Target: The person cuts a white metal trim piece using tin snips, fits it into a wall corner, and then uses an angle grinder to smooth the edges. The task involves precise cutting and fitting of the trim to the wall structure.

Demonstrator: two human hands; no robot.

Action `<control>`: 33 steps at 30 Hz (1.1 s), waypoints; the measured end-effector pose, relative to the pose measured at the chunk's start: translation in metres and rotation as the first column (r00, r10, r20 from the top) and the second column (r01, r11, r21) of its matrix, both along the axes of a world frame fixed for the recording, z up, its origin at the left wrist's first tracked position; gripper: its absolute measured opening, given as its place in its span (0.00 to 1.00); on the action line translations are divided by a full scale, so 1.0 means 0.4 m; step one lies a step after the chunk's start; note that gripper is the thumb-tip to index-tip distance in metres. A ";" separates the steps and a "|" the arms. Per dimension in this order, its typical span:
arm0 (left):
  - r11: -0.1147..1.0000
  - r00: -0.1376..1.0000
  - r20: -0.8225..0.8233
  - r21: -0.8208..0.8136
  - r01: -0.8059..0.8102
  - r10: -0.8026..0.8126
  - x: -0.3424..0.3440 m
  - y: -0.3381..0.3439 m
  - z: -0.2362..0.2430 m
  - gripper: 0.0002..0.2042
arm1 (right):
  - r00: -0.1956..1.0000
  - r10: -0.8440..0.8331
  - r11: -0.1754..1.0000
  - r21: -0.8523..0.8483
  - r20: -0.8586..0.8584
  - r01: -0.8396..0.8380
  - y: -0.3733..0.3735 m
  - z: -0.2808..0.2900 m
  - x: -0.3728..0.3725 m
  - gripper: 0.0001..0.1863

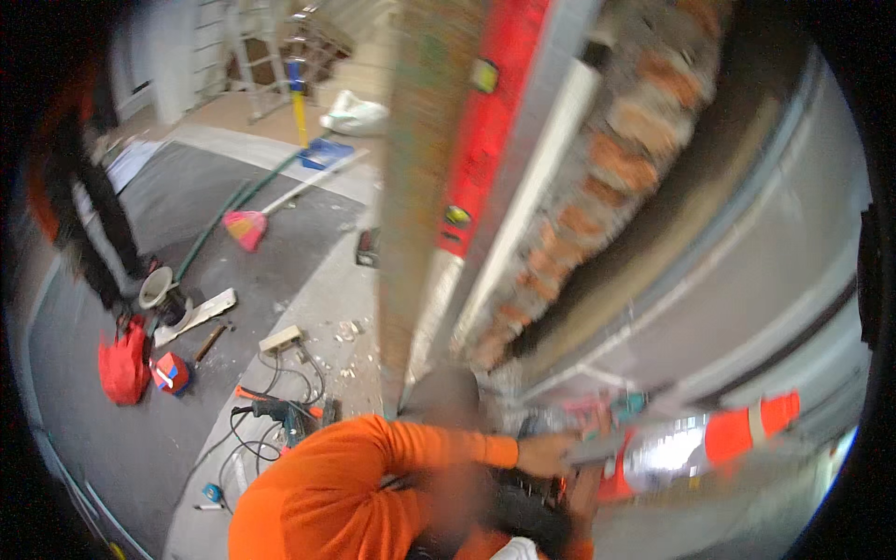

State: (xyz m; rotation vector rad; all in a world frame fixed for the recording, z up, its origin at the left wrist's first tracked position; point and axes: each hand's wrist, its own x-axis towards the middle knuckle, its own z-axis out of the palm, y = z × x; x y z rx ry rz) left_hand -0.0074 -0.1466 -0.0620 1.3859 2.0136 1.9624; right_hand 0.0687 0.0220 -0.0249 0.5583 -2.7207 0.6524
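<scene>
Neither of my hands can be made out in the head view. Close in front of me, low in the picture, a co-worker in an orange long-sleeved top [327,485] is bent over. That person's hand [551,455] reaches right to a blurred grey bar-like piece; a second bare forearm [583,495] rises beside it, seemingly theirs too. What these hands grip is too smeared to tell. Above them a red spirit level [495,121] stands upright against a grey metal profile, beside a worn brownish post [425,187]. Broken brickwork [616,168] edges the opening to the right.
An orange traffic cone [737,436] with reflective bands lies right. Left on the floor are a green power drill [280,415] with cables, a power strip [281,339], a hammer [210,343], a red bag [124,364] and a pink broom [245,229]. Another person [93,215] stands far left.
</scene>
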 end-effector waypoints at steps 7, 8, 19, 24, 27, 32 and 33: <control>0.813 0.819 0.024 -0.138 -0.566 0.574 -0.057 -0.230 0.186 0.20 | 0.967 0.042 0.533 -0.824 0.251 0.191 -0.055 0.077 -0.275 0.36; 0.773 0.776 0.018 -0.101 -0.626 0.631 -0.088 -0.255 0.193 0.22 | 0.952 0.082 0.591 -0.784 0.295 0.192 -0.065 0.071 -0.243 0.37; 0.653 0.652 -0.045 0.021 -0.757 0.757 -0.105 -0.333 0.149 0.19 | 0.803 0.218 0.871 -0.481 0.555 0.096 -0.144 0.180 -0.010 0.48; 0.621 0.618 -0.087 0.013 -0.784 0.782 -0.101 -0.338 0.155 0.20 | 0.790 0.296 0.896 -0.442 0.536 -0.036 -0.119 0.227 -0.042 0.50; 0.611 0.606 -0.103 0.020 -0.792 0.789 -0.096 -0.346 0.163 0.20 | 0.748 0.336 0.894 -0.443 0.573 -0.062 -0.115 0.270 -0.051 0.51; 0.575 0.555 -0.264 -0.001 -0.818 0.789 -0.107 -0.367 0.157 0.23 | 0.733 0.335 0.918 -0.381 0.592 -0.111 -0.097 0.276 -0.055 0.50; 0.580 0.559 -0.282 -0.010 -0.815 0.780 -0.105 -0.368 0.161 0.23 | 0.741 0.335 0.922 -0.365 0.582 -0.130 -0.098 0.280 -0.055 0.50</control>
